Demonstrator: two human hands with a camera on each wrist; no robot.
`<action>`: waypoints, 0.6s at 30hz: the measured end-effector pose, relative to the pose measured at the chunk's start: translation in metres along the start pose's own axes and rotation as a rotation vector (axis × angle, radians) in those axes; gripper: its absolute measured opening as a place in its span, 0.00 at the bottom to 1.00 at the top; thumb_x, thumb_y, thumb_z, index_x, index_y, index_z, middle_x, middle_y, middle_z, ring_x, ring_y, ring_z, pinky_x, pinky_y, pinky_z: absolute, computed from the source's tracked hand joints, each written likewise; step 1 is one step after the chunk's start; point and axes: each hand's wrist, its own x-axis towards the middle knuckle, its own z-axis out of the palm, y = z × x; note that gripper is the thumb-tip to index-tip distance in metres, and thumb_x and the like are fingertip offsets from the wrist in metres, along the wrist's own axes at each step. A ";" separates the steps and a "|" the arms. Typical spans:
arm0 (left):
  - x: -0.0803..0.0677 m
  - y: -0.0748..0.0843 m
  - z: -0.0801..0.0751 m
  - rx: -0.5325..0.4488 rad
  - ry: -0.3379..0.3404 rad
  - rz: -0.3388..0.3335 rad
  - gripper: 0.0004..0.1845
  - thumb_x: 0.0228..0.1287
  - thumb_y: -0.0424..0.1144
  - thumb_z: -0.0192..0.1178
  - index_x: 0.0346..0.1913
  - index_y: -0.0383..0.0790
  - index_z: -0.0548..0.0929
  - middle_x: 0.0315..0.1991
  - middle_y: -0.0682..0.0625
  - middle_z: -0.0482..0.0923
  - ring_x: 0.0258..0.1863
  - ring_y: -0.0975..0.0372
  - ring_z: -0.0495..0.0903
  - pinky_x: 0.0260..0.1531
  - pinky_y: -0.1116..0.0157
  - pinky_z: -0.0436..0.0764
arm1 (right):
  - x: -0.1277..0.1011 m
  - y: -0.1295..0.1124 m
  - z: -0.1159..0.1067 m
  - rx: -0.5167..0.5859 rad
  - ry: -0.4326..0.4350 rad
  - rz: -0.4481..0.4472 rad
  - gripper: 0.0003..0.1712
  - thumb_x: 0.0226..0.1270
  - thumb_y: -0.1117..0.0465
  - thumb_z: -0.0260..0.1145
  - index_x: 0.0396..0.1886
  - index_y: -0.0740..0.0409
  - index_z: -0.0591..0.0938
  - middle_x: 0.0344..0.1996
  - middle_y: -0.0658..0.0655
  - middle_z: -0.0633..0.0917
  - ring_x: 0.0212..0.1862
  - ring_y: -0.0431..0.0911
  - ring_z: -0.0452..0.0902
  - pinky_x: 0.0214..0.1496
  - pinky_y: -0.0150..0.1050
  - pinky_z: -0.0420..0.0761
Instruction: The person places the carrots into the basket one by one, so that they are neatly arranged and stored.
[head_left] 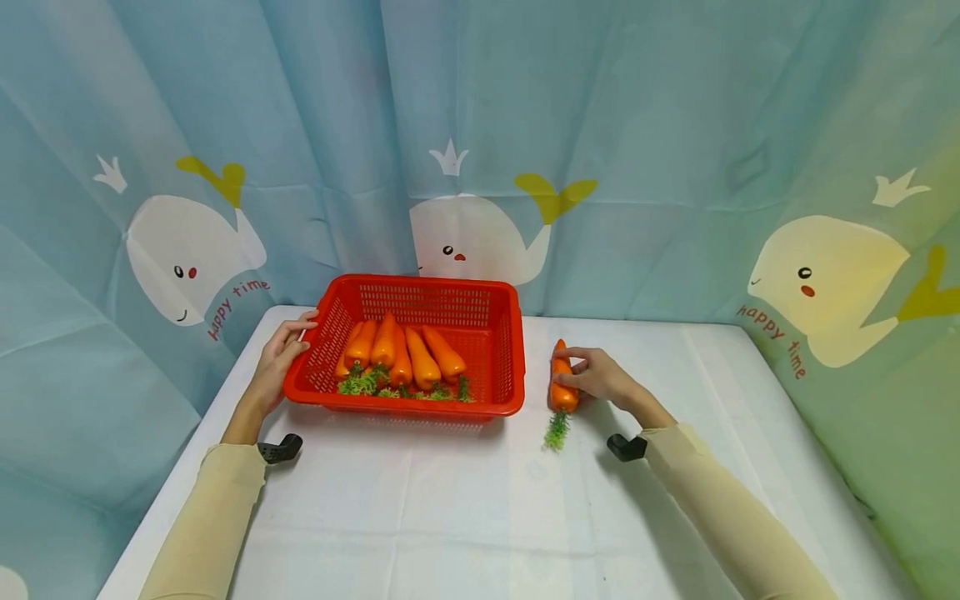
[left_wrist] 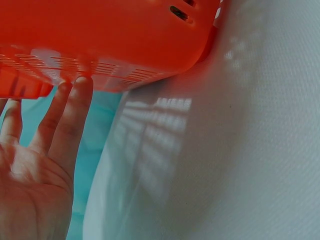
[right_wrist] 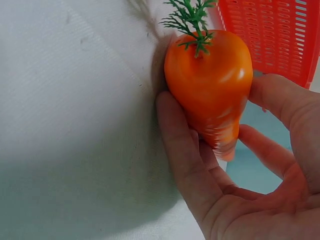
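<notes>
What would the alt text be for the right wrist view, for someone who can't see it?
A right hand grips an orange toy carrot between thumb and fingers, its green leafy top pointing up in the picture. Under it lies a white tablecloth, and a corner of a red slotted basket shows at the upper right.

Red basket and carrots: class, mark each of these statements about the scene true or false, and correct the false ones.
1. The right hand grips a carrot on the white table. True.
2. That carrot lies inside the red basket. False: it lies on the table, to the basket's right.
3. The left hand touches the basket's side with straight fingers. True.
4. The basket is empty. False: several carrots lie in it.
5. The basket's walls are solid. False: they are slotted.
</notes>
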 end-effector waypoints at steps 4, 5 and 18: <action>0.000 -0.002 -0.002 -0.003 -0.011 0.007 0.19 0.72 0.25 0.39 0.63 0.25 0.64 0.76 0.44 0.52 0.76 0.57 0.48 0.55 0.74 0.74 | -0.001 0.001 -0.002 0.011 -0.021 -0.002 0.32 0.65 0.60 0.68 0.67 0.64 0.71 0.38 0.67 0.80 0.32 0.48 0.80 0.38 0.46 0.85; 0.000 -0.003 -0.002 -0.003 -0.014 0.008 0.19 0.72 0.25 0.39 0.63 0.25 0.64 0.76 0.44 0.52 0.76 0.57 0.48 0.55 0.74 0.74 | -0.002 0.001 -0.002 0.014 -0.028 -0.003 0.32 0.65 0.60 0.68 0.67 0.64 0.71 0.38 0.68 0.80 0.31 0.48 0.80 0.38 0.47 0.85; -0.001 -0.001 -0.002 0.007 -0.016 0.018 0.18 0.72 0.26 0.41 0.63 0.27 0.65 0.76 0.45 0.53 0.76 0.58 0.49 0.54 0.74 0.74 | -0.017 -0.025 -0.038 0.060 -0.101 -0.084 0.34 0.66 0.62 0.67 0.70 0.60 0.68 0.54 0.75 0.72 0.37 0.53 0.84 0.37 0.52 0.85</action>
